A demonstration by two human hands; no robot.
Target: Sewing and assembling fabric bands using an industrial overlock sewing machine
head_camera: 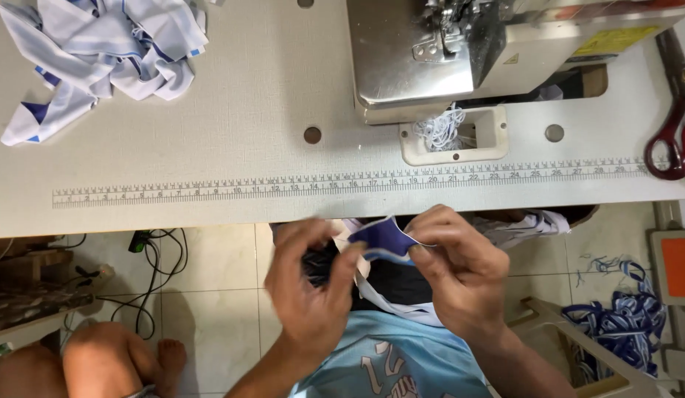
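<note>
Both hands, left hand and right hand, pinch blue fabric piece (rest hidden).

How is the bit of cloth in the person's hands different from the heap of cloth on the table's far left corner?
The held cloth piece is small, mostly dark blue, pinched between the left hand and right hand below the table edge. The cloth heap is bigger, mostly white, crumpled, lying untouched. Both mix blue and white.
</note>
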